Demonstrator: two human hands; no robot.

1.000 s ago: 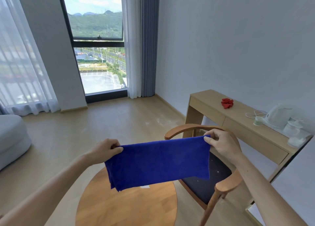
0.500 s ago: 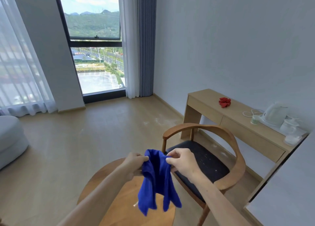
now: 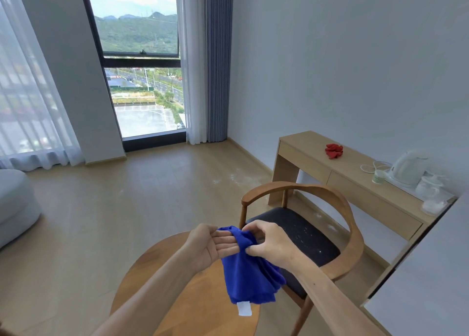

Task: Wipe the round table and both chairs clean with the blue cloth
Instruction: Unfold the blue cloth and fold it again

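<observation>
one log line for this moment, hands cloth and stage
stage: folding, no wiping yet | blue cloth: held above round table | left hand: flat under cloth | right hand: pinching cloth

Your two forearms enter from the bottom edge of the frame, both bare, with no sleeve in view on either. Your left hand [image 3: 212,244] sits just left of centre in the lower frame, your right hand [image 3: 269,243] just right of it. A small dark mark shows on your right forearm, lower right of centre.
</observation>
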